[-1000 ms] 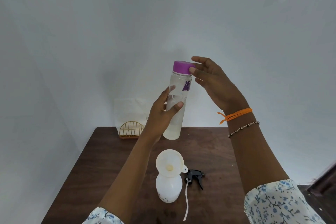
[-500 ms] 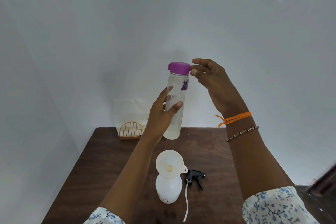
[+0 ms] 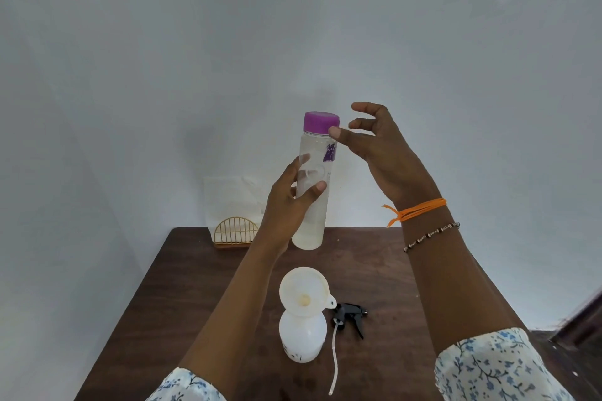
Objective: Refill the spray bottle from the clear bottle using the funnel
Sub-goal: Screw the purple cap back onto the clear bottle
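Left hand [image 3: 291,205] grips the tall clear plastic bottle [image 3: 314,182] upright at frame centre; right hand [image 3: 378,143], fingers spread, only thumb on its purple screw cap [image 3: 321,122]. We should regrip fully, twist it off above the white funnel [image 3: 304,291] seated in the white spray bottle [image 3: 303,335].

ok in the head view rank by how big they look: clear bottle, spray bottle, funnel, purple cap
1. clear bottle, though it is held up nearer the camera, which may flatter it
2. spray bottle
3. funnel, close to the spray bottle
4. purple cap
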A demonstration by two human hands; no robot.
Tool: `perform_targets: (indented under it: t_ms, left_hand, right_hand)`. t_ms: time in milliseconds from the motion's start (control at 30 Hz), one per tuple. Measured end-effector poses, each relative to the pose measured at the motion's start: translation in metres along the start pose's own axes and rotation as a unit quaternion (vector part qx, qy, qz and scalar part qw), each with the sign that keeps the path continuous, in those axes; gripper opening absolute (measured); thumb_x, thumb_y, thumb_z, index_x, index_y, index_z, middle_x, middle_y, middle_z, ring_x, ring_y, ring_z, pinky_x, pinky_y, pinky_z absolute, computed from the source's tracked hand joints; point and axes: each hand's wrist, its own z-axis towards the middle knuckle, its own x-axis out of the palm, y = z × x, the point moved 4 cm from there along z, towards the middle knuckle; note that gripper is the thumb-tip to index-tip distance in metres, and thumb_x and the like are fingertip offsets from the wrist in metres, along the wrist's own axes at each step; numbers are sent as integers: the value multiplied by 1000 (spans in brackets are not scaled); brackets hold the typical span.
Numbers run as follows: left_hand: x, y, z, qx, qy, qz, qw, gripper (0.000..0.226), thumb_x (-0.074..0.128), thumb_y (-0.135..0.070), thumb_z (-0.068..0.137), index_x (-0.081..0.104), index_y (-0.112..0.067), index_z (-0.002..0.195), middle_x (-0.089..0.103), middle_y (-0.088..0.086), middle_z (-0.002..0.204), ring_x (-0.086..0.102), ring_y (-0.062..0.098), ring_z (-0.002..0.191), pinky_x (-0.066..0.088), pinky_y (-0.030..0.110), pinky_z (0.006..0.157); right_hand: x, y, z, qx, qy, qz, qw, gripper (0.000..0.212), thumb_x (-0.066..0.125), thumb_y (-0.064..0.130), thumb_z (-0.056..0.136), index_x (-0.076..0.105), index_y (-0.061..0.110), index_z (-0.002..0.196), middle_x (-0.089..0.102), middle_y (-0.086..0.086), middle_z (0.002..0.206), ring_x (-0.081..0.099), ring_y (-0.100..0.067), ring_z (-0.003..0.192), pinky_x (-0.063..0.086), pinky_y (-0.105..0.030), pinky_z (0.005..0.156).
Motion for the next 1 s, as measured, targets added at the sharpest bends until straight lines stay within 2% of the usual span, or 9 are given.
perform_targets:
  t_ms: [100,300,433,600,733,800,867,933,1000]
  left_hand:
    - [0,0,-1,-4,6,7,1000,58,57,-50,77,38,-41,132,45,-4,141,50,15,118,44,41,98]
    - [2,-4,-2,11,27,7,1000,47,58,-32,89,36,-40,130,44,-5,141,50,8,108,44,27,90]
    - [3,-5,-4,10,75,-21,997,45,59,-36,86,39,-41,126,48,-6,134,54,6,106,50,15,80]
    - [1,-4,-4,10,100,-29,995,39,59,-25,90,40,-47,116,49,-12,125,54,2,105,50,10,76]
    - [3,-3,-2,7,89,10,996,48,61,-35,83,36,-40,124,45,-12,127,52,8,106,48,18,85]
    - [5,-3,-1,8,76,39,996,47,60,-27,88,33,-36,126,41,-13,125,47,6,106,43,10,83]
    - [6,-2,0,17,56,69,996,48,59,-22,89,33,-30,129,40,-14,123,43,5,107,39,-1,76]
    - [7,1,1,27,31,78,996,49,60,-23,89,34,-27,130,42,-15,121,45,9,110,43,9,89]
    - [8,5,1,37,7,96,995,50,58,-32,85,35,-26,129,45,-15,121,47,12,114,39,42,106]
  right_hand:
    - [2,-1,-1,16,45,5,999,57,60,21,89,32,18,139,49,-7,132,46,-20,121,38,-27,93]
    - [0,1,1,5,31,-27,999,48,58,17,90,39,15,134,52,-8,126,50,-20,114,41,-26,89]
    - [5,-2,2,-4,85,28,996,47,60,13,88,45,11,133,56,-7,125,54,-17,112,45,-29,98]
    - [11,-2,1,-36,141,79,986,36,58,8,88,52,8,123,62,-2,111,59,-13,101,48,-27,93]
    - [14,-11,2,-48,113,76,990,34,58,10,88,52,10,122,60,-4,115,56,-18,107,47,-29,93]
    - [17,-16,2,-54,81,60,993,35,60,13,88,52,12,122,58,-5,119,53,-19,111,48,-27,91]
    - [23,-19,0,-59,55,51,995,35,61,15,88,52,14,122,56,-5,122,52,-16,113,50,-18,81]
    - [27,-22,-2,-64,28,34,997,35,64,21,87,53,21,120,54,-6,125,46,-18,120,49,-14,74]
    - [29,-24,-3,-63,-8,13,998,35,65,25,85,53,25,119,52,-2,121,41,-21,124,50,-20,78]
